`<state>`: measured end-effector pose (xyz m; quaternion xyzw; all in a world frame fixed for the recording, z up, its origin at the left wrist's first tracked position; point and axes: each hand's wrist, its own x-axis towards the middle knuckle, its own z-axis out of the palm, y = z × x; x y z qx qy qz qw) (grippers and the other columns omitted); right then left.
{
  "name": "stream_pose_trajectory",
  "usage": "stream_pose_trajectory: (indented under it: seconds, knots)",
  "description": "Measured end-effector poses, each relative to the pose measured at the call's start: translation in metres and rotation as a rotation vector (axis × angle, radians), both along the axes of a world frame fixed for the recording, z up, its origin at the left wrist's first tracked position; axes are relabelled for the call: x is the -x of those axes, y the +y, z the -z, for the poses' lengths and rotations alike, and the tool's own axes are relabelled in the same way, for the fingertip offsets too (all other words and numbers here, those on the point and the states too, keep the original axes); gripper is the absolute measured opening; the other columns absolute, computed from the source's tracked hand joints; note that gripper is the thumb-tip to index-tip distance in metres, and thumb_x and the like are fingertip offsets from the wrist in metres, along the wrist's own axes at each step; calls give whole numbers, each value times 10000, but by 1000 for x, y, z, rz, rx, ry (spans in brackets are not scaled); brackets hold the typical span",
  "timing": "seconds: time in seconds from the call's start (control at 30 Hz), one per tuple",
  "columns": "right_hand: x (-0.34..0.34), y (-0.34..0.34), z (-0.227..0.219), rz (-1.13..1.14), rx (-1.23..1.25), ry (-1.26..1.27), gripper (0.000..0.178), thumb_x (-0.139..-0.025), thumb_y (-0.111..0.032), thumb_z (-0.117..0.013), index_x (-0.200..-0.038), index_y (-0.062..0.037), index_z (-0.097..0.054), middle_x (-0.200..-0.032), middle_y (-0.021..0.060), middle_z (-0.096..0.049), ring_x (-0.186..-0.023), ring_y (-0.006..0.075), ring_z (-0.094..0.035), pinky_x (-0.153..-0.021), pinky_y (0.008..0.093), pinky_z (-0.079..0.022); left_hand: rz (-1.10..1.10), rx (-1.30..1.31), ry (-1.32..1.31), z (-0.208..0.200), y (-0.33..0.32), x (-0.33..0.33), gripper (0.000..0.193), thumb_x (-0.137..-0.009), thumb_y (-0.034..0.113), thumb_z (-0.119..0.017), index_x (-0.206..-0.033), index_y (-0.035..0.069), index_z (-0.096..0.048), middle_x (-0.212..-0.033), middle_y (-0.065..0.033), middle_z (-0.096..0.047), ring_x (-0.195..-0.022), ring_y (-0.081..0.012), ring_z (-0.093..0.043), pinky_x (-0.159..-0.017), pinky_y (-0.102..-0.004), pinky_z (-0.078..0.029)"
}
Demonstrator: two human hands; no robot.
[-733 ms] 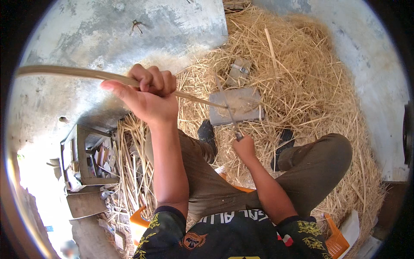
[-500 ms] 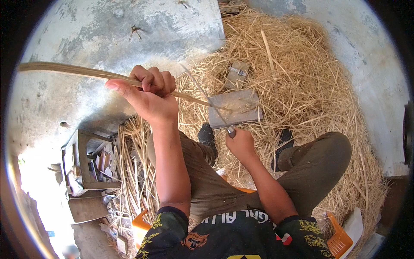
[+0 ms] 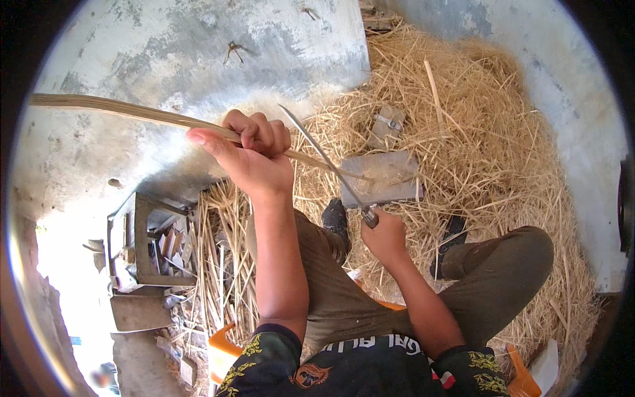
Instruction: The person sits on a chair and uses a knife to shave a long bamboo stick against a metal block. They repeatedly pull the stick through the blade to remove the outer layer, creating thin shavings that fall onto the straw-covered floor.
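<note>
Left hand [image 3: 259, 169], nearest the camera: fingers curled round a long, pale wooden strip [image 3: 145, 114], thumb stretched out along it. Grip unchanged from 0.7 s ago. The strip runs from the upper left, through the fist, down to the grey block [image 3: 391, 190]; its far end lies over the block's top, contact not certain.

Right hand [image 3: 385, 237], lower and farther off: closed round the handle of a long, narrow knife [image 3: 338, 174]. Change: 0.7 s ago the blade crossed the strip over the block, tip pointing up and away; now the tip is swung well to the left and the crossing sits left of the block, nearer the left hand. Whether the edge touches the strip cannot be told. Whole view has also shifted slightly.

Floor level: dark-covered foot [image 3: 336, 223] just below the block; loose strips [image 3: 228, 258] beside the left leg; straw-like shavings [image 3: 483, 132] around and beyond the block. Farther: smaller block [image 3: 383, 132] among the shavings, then the mottled grey wall [image 3: 152, 53].
</note>
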<state>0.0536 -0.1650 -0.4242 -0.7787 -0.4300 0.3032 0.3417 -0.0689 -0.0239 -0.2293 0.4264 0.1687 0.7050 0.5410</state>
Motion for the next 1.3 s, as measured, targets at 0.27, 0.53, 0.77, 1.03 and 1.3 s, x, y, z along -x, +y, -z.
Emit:
stream_pose_trajectory:
  seconds: [0.27,0.53,0.77,1.03,1.3]
  knots:
    - [-20,-11,85,134,433,-44,296,-824,-262,-678,-966,-10,-739,-968,258,-715,-926,424,-703,-815,505,-548,-92,78,-55,-2,12,-1,744,-855,874,-373,-652,169,-246,-535,40,-169,-485,-111,-106,-463,-297,-103]
    - [2,2,7,0,77,-11,266,-818,-240,-673,-955,-21,-738,-885,234,-720,-837,427,-703,-777,485,-551,-77,20,7,3,13,8,768,-824,896,-389,-650,161,-248,-532,42,-173,-480,-109,-115,-469,-298,-102]
    - [-20,-18,109,164,374,-3,282,-796,-232,-690,-869,39,-715,-811,257,-700,-773,429,-698,-716,474,-544,-98,47,-9,-3,15,2,770,-828,896,-376,-648,161,-233,-542,48,-169,-486,-105,-108,-470,-296,-110]
    - [5,8,11,57,-114,4,283,-803,-232,-676,-820,49,-694,-730,262,-663,-701,410,-680,-670,479,-521,-117,37,10,4,16,8,760,-856,891,-304,-655,161,-249,-532,34,-174,-481,-121,-110,-467,-306,-116]
    - [-23,-25,108,199,325,-93,275,-776,-229,-673,-839,36,-710,-781,252,-695,-767,421,-700,-691,475,-533,-116,57,0,-2,16,6,781,-823,904,-356,-666,149,-230,-562,35,-173,-496,-115,-114,-477,-298,-114]
